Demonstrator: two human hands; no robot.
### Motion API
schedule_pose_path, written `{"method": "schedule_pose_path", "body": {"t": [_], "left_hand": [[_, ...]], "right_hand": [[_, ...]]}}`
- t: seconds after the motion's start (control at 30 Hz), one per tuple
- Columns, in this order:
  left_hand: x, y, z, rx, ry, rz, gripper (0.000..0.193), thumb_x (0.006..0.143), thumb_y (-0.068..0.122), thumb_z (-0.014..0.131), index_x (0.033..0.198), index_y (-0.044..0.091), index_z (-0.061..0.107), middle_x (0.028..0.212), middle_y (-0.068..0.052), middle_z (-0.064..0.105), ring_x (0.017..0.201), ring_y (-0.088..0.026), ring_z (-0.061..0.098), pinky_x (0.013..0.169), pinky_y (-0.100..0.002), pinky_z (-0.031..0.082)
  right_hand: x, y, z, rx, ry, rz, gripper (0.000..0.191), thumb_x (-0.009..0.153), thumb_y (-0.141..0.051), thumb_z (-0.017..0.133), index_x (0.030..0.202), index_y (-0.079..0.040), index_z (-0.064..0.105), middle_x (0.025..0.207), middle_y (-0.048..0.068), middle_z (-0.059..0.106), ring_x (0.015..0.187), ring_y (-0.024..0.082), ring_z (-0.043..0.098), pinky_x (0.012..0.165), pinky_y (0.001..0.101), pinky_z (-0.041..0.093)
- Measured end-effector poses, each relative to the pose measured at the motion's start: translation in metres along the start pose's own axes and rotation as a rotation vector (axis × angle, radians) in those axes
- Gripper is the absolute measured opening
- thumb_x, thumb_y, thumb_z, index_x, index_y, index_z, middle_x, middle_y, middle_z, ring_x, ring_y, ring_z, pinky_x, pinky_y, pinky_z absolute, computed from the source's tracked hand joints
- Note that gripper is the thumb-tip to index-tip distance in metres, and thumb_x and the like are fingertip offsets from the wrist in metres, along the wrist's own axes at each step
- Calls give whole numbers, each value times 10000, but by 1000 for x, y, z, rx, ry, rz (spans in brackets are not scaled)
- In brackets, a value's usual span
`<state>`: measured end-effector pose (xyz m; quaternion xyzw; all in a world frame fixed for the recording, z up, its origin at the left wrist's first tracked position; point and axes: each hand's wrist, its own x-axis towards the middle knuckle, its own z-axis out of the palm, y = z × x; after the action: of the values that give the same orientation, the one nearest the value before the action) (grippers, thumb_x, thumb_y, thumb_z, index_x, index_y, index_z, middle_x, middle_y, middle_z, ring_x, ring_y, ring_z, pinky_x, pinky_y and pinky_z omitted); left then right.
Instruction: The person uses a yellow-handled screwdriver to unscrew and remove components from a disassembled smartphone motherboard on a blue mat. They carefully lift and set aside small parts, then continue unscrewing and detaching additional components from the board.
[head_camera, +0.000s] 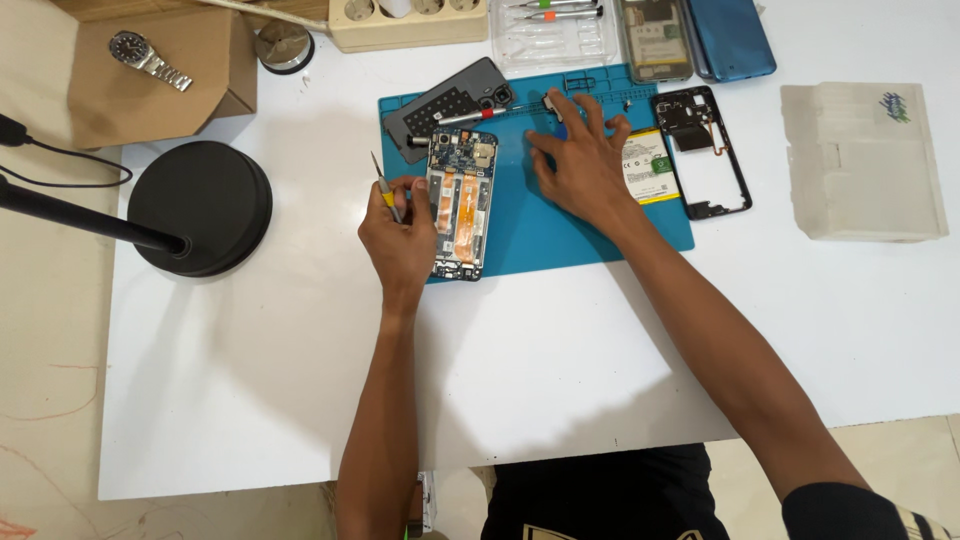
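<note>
An opened phone with bare circuit board and orange ribbon cables lies upright on the left part of a blue work mat. My left hand rests against the phone's left edge and grips a slim yellow-handled screwdriver with its tip pointing up. My right hand lies flat on the mat to the right of the phone, fingers spread toward small parts near the mat's top edge; a blue object shows under the fingers. It holds nothing that I can see.
A dark back cover and a red-tipped screwdriver lie above the phone. A battery and black frame sit right of my hand. A black lamp base stands left; a white block right; a watch on cardboard.
</note>
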<state>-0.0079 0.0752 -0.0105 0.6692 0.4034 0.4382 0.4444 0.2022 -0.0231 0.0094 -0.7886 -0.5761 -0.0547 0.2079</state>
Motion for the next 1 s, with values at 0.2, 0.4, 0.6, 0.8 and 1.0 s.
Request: {"method": "schedule_pose_path", "body": {"t": [0.2,0.4,0.6,0.8,1.0], "left_hand": [[-10,3,10,-37,5,95,133,1038,104,651,948,8,666,708,63,427,606,-2,377,512,-196,319],[-26,5,25,-155,-8,167,100,1063,103,630,1005,22,630,745,80,410,635,11,397,532,-192,349],[-35,3,35,-225,-65,188,58,1051,66,638,1021,25,609,759,78,394,647,6,359,527,-198,315],[-38,-3,37,-394,-141,150,125,1060,55,632,979,52,537,844,57,461,690,2,396,551,-193,340],[-39,-4,38,-408,-140,104,126,1028,24,654,987,58,540,809,67,416,674,12,405,533,-183,345]], "right_hand": [[-11,-14,-5,209,40,173,234,1061,-279,621,1100,-111,779,1240,86,644,1151,240,542,1035,497,340],[-24,-25,10,1225,-125,222,316,1151,-333,428,1093,-78,606,910,34,635,830,109,620,747,263,538],[-21,-27,16,1434,-25,247,261,1142,-271,438,1217,-61,573,1050,30,680,927,55,624,843,248,541],[-21,-32,17,1386,45,189,260,1138,-238,441,1269,-50,563,1009,28,708,844,29,641,728,211,537],[-21,-31,23,1420,85,155,246,1145,-219,463,1257,-27,568,1018,38,719,863,33,657,751,217,550]]}}
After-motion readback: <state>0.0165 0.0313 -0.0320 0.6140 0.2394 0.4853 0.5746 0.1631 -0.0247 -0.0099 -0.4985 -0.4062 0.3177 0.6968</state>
